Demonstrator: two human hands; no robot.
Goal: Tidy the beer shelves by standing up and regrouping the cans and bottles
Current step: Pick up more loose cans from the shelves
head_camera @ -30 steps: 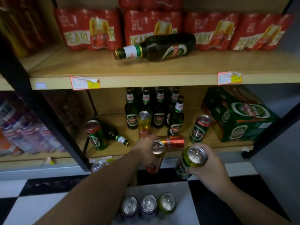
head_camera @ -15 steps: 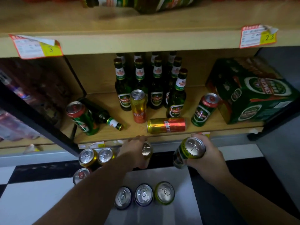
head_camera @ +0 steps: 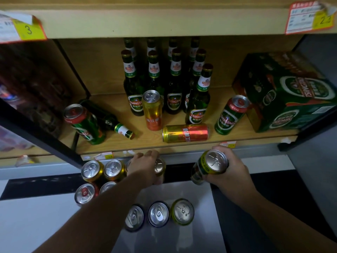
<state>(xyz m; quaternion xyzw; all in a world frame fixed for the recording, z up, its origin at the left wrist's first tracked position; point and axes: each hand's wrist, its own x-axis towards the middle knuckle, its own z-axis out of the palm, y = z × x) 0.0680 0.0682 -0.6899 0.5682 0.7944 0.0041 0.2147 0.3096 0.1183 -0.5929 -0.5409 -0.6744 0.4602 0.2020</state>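
**While cans wait on the floor**

As our left hand (head_camera: 145, 167) closes over a gold can (head_camera: 159, 166) at lower centre and our right hand (head_camera: 225, 168) grips a yellow can (head_camera: 209, 166), we judge regrouping is underway. Next, a fallen can (head_camera: 185, 133) on the shelf (head_camera: 255, 137) mid-frame needs standing. The green carton (head_camera: 291, 92) at right looks sealed.

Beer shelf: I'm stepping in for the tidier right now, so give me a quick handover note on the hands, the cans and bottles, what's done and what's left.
Left hand: on a gold can by the floor cans.
Right hand: holding a yellow-green can.
Done: Tsingtao bottles upright at the back.
Left: stand up the red-gold can and the fallen bottle lying on the shelf; regroup the lone green cans and shelve the floor cans.
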